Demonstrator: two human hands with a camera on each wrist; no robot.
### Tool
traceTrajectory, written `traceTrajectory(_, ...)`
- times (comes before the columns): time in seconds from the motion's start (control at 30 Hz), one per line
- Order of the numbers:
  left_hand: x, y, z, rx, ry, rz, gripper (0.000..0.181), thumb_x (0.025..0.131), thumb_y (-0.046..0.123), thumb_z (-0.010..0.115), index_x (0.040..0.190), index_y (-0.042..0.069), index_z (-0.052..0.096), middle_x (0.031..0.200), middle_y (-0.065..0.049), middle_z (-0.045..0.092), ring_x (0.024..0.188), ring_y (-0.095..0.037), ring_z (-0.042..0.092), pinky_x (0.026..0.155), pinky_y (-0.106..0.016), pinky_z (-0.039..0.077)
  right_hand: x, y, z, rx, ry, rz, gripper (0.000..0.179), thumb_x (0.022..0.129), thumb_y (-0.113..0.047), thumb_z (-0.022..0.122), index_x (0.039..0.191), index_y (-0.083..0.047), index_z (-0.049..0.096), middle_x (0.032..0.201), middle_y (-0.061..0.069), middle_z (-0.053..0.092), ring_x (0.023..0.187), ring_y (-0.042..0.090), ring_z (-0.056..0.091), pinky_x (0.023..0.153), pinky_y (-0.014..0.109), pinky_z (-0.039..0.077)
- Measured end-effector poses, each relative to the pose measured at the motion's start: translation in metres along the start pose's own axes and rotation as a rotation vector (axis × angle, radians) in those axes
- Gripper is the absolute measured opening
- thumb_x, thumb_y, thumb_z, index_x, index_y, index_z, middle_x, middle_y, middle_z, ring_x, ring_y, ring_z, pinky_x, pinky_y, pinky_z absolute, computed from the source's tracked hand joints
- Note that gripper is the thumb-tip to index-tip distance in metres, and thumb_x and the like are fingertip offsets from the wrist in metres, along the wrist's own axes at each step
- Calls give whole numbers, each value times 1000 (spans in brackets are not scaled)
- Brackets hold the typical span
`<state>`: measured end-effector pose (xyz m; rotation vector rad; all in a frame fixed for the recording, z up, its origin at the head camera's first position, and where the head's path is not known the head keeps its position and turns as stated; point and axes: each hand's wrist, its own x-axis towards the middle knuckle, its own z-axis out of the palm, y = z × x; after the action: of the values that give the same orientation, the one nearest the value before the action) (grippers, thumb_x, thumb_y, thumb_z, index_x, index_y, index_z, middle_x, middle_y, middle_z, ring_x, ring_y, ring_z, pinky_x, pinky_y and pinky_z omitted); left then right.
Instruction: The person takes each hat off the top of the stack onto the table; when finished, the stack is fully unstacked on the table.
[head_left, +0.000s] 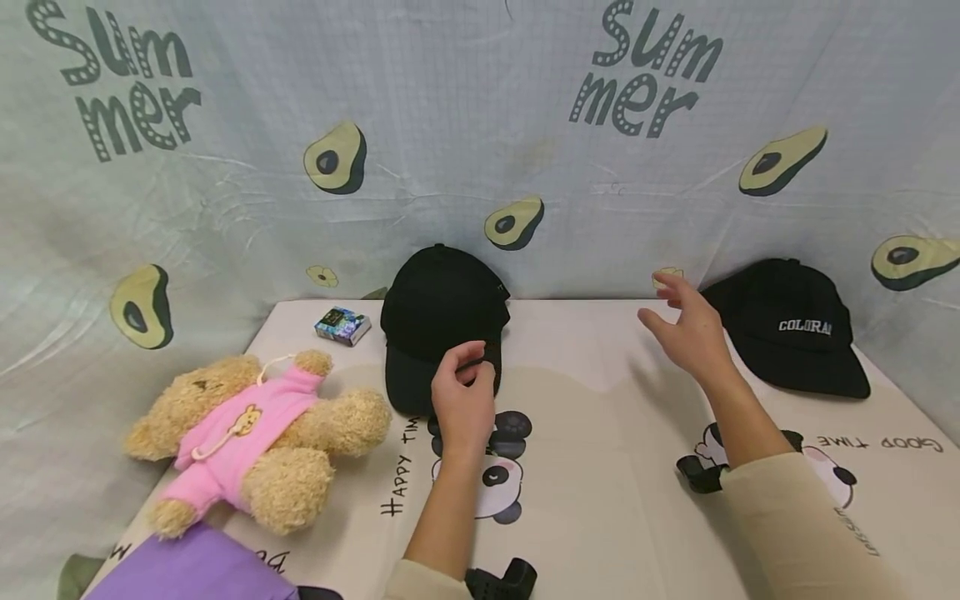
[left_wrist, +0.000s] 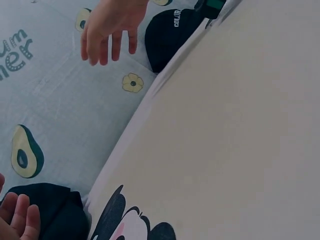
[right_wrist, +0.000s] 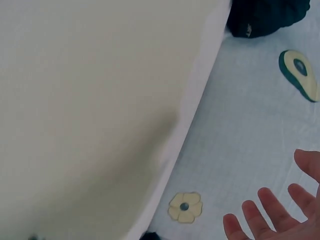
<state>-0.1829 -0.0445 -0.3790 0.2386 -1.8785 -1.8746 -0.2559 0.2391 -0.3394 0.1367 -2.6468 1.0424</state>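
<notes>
A plain black cap [head_left: 442, 300] stands at the back middle of the table, its brim toward me. My left hand [head_left: 465, 400] overlaps that brim in the head view, fingers loosely bent with nothing between them. Further right, my right hand [head_left: 690, 333] is raised over the table's back part, fingers spread and nothing in them. Just beyond it lies a second black cap [head_left: 787, 329] with white lettering reading "COLORA". In the right wrist view the right hand [right_wrist: 282, 220] shows relaxed, parted fingers, while the plain cap [right_wrist: 267, 17] sits at the top.
A teddy bear [head_left: 255, 442] in a pink top lies at the left. Behind it is a small patterned box [head_left: 342, 326]. A purple item [head_left: 195, 571] occupies the near left corner. A printed cloth [head_left: 450, 100] hangs along the table's back edge.
</notes>
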Motion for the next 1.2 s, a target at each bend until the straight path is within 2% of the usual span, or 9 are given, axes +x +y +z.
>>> traceTrajectory(0.3, 10, -3, -5, -43, 175, 37, 22, 92, -2, 58, 108, 0, 72, 108, -11, 73, 93, -20, 65, 83, -21, 49, 5, -23, 25, 117, 29, -44, 58, 101, -21, 63, 154, -8, 44, 146, 25, 57, 139, 45, 49, 108, 63, 43)
traceTrajectory(0.4, 12, -4, -7, -42, 203, 37, 23, 93, -2, 57, 110, 1, 72, 109, -13, 73, 94, -21, 65, 82, -24, 49, 8, -30, 34, 164, 34, -48, 55, 100, -20, 63, 152, -8, 47, 144, 22, 59, 138, 41, 51, 108, 59, 45)
traceTrajectory(0.63, 12, -6, -9, -26, 222, 5, 25, 95, -1, 56, 116, 5, 70, 115, -11, 70, 104, -23, 64, 87, -33, 46, 11, -43, 54, 227, 8, -50, 51, 101, -19, 63, 149, -9, 50, 142, 20, 60, 135, 38, 53, 109, 54, 46)
traceTrajectory(0.9, 16, -9, -13, -19, 301, 16, 35, 90, -4, 55, 122, 4, 68, 121, -12, 65, 114, -28, 56, 97, -39, 43, 13, -58, 77, 257, -58, -87, 44, 101, -19, 64, 143, -7, 57, 141, 18, 62, 131, 37, 58, 108, 54, 48)
traceTrajectory(1.03, 17, -11, -15, 13, 348, -17, 37, 88, -1, 56, 123, 5, 67, 124, -14, 62, 116, -30, 52, 104, -42, 38, 17, -66, 86, 247, -114, -101, 43, 101, -21, 66, 142, -10, 59, 138, 17, 64, 130, 36, 59, 105, 55, 50)
traceTrajectory(1.2, 19, -12, -17, 60, 380, -73, 38, 87, 1, 59, 123, 6, 68, 125, -13, 61, 118, -31, 51, 105, -42, 37, 20, -75, 100, 280, -166, -121, 44, 99, -22, 68, 140, -10, 60, 138, 17, 64, 130, 36, 60, 106, 54, 50)
